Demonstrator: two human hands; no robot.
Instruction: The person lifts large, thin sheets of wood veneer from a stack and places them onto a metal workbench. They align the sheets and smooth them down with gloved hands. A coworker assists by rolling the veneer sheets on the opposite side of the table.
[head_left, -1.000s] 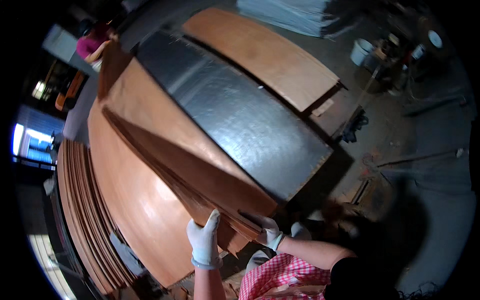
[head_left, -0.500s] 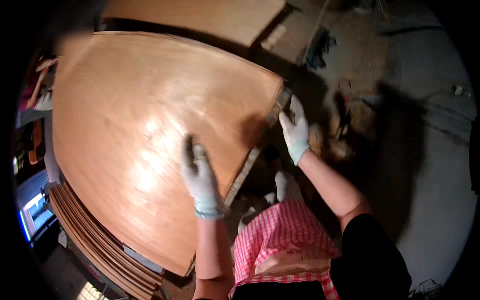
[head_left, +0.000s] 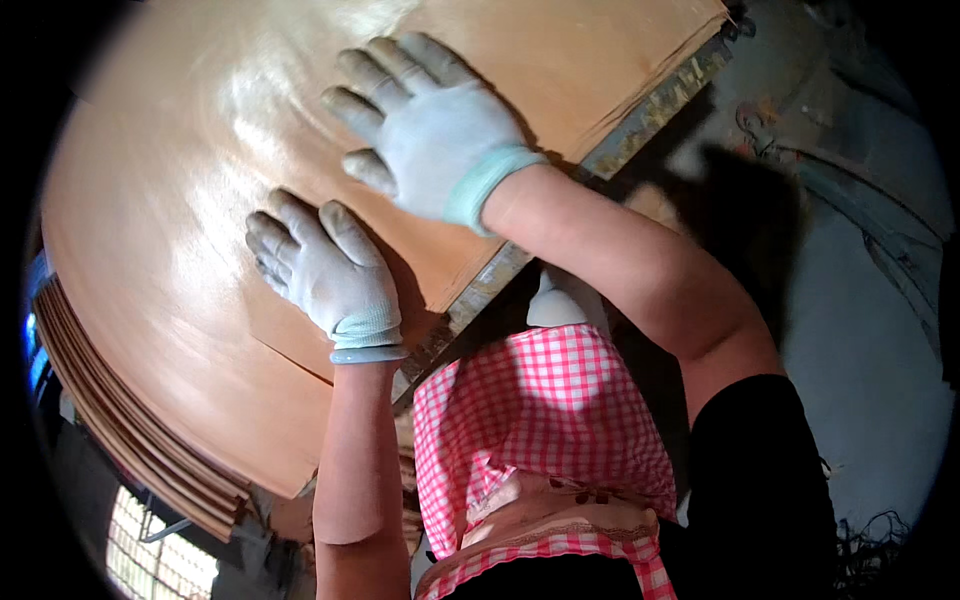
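Observation:
A broad, smooth tan sheet that looks like wood veneer (head_left: 170,230) lies on top of a flat stack. Both of my hands wear white gloves with pale green cuffs and dirty fingertips. My right hand (head_left: 440,140) rests on the sheet near its edge, palm down, fingers spread. Closer to me, my left hand (head_left: 325,265) is over the sheet too, its fingers apart and nothing in them. Along the side facing me, the stack's worn, stained edge (head_left: 660,110) shows. A seam or crack in the sheet runs beside my left wrist.
Another pile of thin brown sheets (head_left: 130,420) stands at the left. A red-and-white checked apron (head_left: 560,400) covers my front. Grey floor (head_left: 860,400) lies to the right, with dark tangled strands (head_left: 875,540) at the lower right and a bright gridded window (head_left: 160,550) at the lower left.
My right hand has moved left from the stack's edge onto the sheet. My left hand has shifted left and now lies lower over it. The view has moved closer to the sheet.

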